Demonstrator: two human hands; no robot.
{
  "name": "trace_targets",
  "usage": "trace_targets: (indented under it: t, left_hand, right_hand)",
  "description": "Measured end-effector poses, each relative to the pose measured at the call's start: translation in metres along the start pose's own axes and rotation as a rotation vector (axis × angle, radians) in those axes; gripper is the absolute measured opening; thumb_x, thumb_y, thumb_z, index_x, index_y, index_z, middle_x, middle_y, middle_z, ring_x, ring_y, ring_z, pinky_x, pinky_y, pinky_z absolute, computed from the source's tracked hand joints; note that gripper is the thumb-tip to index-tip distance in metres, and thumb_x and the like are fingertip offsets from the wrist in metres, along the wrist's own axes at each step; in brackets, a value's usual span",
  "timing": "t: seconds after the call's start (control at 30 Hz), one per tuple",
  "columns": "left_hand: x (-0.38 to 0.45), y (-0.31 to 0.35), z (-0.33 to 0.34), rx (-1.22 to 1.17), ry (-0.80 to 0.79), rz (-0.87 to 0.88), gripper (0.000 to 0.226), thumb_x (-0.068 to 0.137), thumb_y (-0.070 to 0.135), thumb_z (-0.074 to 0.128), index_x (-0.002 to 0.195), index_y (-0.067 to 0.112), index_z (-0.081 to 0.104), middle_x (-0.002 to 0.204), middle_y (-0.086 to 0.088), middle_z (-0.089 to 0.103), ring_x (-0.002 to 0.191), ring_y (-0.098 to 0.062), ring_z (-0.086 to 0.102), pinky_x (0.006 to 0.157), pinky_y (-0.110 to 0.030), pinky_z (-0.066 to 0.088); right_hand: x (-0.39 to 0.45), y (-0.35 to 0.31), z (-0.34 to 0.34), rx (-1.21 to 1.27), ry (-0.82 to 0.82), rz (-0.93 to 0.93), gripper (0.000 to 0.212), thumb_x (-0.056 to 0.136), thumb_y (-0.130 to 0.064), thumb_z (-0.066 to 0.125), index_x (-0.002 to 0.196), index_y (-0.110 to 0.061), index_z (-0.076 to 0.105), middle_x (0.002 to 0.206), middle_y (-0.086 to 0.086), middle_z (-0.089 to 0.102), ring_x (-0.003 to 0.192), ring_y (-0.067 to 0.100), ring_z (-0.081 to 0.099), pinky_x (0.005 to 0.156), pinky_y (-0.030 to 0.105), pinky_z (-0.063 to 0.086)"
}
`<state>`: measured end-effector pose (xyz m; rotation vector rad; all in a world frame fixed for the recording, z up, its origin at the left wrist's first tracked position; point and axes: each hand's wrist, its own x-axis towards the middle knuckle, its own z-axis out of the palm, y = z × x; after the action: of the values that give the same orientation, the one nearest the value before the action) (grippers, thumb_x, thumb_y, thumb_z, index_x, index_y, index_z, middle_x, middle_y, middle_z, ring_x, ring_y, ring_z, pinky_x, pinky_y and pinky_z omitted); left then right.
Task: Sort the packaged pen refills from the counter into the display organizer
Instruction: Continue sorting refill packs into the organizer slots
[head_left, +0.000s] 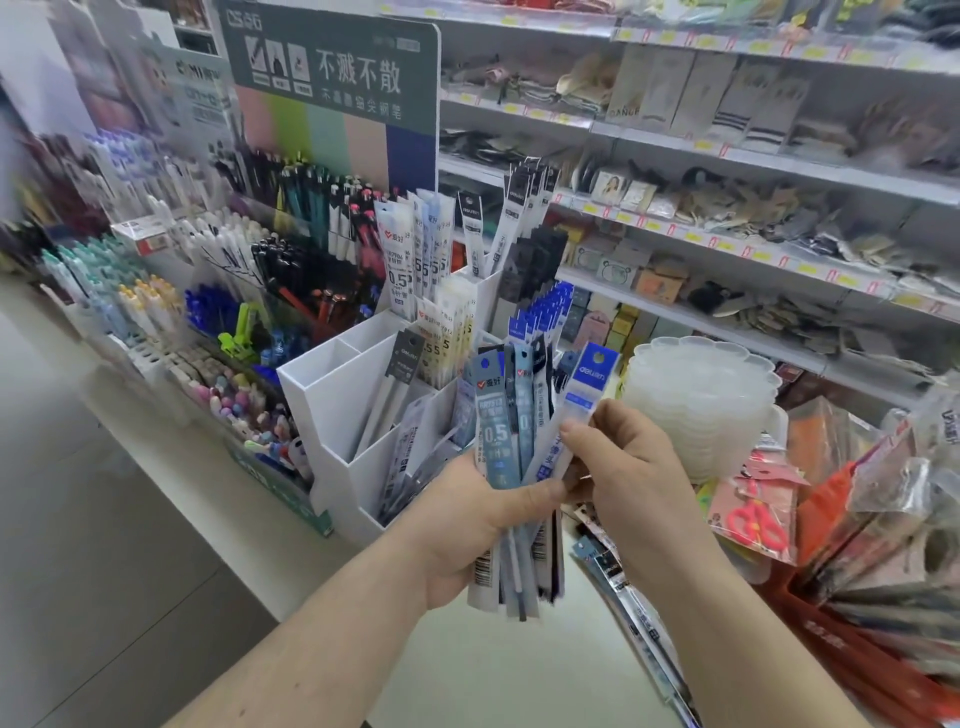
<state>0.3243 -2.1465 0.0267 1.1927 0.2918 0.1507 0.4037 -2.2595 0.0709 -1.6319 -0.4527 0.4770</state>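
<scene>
My left hand (470, 525) grips a fanned bundle of packaged pen refills (501, 431), held upright in front of the white display organizer (332, 400). My right hand (631, 467) pinches one white and blue refill pack (582, 400) at the right side of that bundle. The organizer has several tall compartments; some hold refill packs (421, 260), and the front left ones look empty. More refill packs (623, 582) lie flat on the counter under my right hand.
Pen displays (218, 270) crowd the counter to the left of the organizer. A stack of clear plastic palettes (696, 400) stands at the right, with packaged scissors (756, 514) and bagged goods beyond. Store shelves (727, 171) fill the back.
</scene>
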Motion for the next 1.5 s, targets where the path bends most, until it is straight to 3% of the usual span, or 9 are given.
trace_targets:
  t: [0.13, 0.4, 0.53, 0.67, 0.83, 0.93, 1.1, 1.3, 1.5]
  left_hand:
    - [0.003, 0.005, 0.003, 0.020, 0.058, -0.021, 0.048, 0.070, 0.017, 0.084, 0.115, 0.012, 0.068, 0.108, -0.013, 0.074, 0.102, -0.029, 0.070, 0.087, -0.042, 0.056]
    - [0.009, 0.005, 0.013, -0.053, 0.067, -0.036, 0.069, 0.061, 0.038, 0.084, 0.122, 0.011, 0.064, 0.113, -0.018, 0.071, 0.104, -0.034, 0.068, 0.090, -0.052, 0.055]
    - [0.012, 0.007, 0.018, -0.173, 0.067, -0.056, 0.069, 0.063, 0.035, 0.083, 0.123, 0.008, 0.064, 0.115, -0.022, 0.070, 0.100, -0.035, 0.068, 0.083, -0.048, 0.057]
    - [0.016, 0.007, 0.020, -0.241, 0.099, -0.068, 0.055, 0.071, 0.027, 0.081, 0.120, 0.007, 0.066, 0.107, -0.020, 0.071, 0.093, -0.033, 0.070, 0.078, -0.044, 0.057]
    - [0.018, 0.006, 0.022, -0.260, 0.159, -0.031, 0.044, 0.076, 0.021, 0.071, 0.117, 0.005, 0.068, 0.112, -0.025, 0.070, 0.097, -0.040, 0.069, 0.082, -0.050, 0.057]
    - [0.017, 0.005, 0.026, -0.266, 0.165, -0.042, 0.041, 0.073, 0.022, 0.072, 0.112, 0.008, 0.070, 0.107, -0.023, 0.072, 0.087, -0.034, 0.070, 0.076, -0.048, 0.060]
    - [0.013, 0.001, 0.033, -0.241, 0.194, -0.037, 0.037, 0.072, 0.022, 0.073, 0.106, 0.008, 0.074, 0.105, -0.023, 0.072, 0.088, -0.034, 0.070, 0.080, -0.049, 0.059]
    - [0.006, 0.000, 0.043, 0.005, 0.223, 0.076, 0.042, 0.073, 0.023, 0.074, 0.114, 0.014, 0.070, 0.106, -0.006, 0.076, 0.099, -0.022, 0.072, 0.078, -0.033, 0.058]
    - [-0.003, 0.004, 0.044, -0.263, 0.178, -0.110, 0.041, 0.075, 0.019, 0.069, 0.113, 0.004, 0.071, 0.096, -0.018, 0.074, 0.075, -0.027, 0.072, 0.064, -0.039, 0.061]
  right_hand:
    - [0.001, 0.002, -0.003, 0.034, 0.029, -0.009, 0.011, 0.098, -0.009, 0.054, 0.092, -0.006, 0.064, 0.088, 0.017, 0.070, 0.080, 0.034, 0.067, 0.069, 0.046, 0.055]
    - [-0.006, 0.005, -0.010, -0.010, 0.191, -0.171, 0.017, 0.086, -0.017, 0.064, 0.082, -0.001, 0.058, 0.087, 0.029, 0.058, 0.078, 0.046, 0.058, 0.072, 0.064, 0.053]
    - [-0.010, 0.004, -0.011, 0.001, 0.202, -0.226, 0.007, 0.084, -0.002, 0.069, 0.080, -0.006, 0.065, 0.075, 0.012, 0.066, 0.068, 0.024, 0.060, 0.069, 0.046, 0.053]
    - [-0.015, -0.001, -0.013, -0.006, 0.087, -0.217, 0.030, 0.078, 0.002, 0.077, 0.097, -0.020, 0.069, 0.087, -0.005, 0.075, 0.082, 0.019, 0.071, 0.076, 0.034, 0.059]
    - [-0.013, 0.001, -0.026, 0.082, 0.014, -0.087, 0.032, 0.080, 0.003, 0.075, 0.096, -0.024, 0.071, 0.086, 0.003, 0.076, 0.084, 0.026, 0.072, 0.077, 0.041, 0.062]
    - [-0.012, 0.000, -0.029, 0.281, -0.024, 0.049, 0.022, 0.089, 0.003, 0.064, 0.089, -0.017, 0.073, 0.080, 0.007, 0.075, 0.069, 0.021, 0.071, 0.065, 0.033, 0.061]
    - [-0.008, 0.003, -0.037, 0.409, 0.047, 0.159, 0.012, 0.099, -0.005, 0.052, 0.107, -0.012, 0.058, 0.066, 0.008, 0.064, 0.049, 0.018, 0.057, 0.045, 0.029, 0.049]
    - [-0.011, 0.015, -0.034, 0.324, 0.032, 0.086, 0.009, 0.088, -0.012, 0.071, 0.085, -0.008, 0.063, 0.059, 0.003, 0.041, 0.049, 0.013, 0.032, 0.047, 0.026, 0.029]
    - [-0.018, 0.011, -0.034, 0.434, 0.031, 0.098, 0.010, 0.078, -0.026, 0.072, 0.069, -0.021, 0.071, 0.075, 0.015, 0.049, 0.061, 0.027, 0.036, 0.059, 0.034, 0.034]
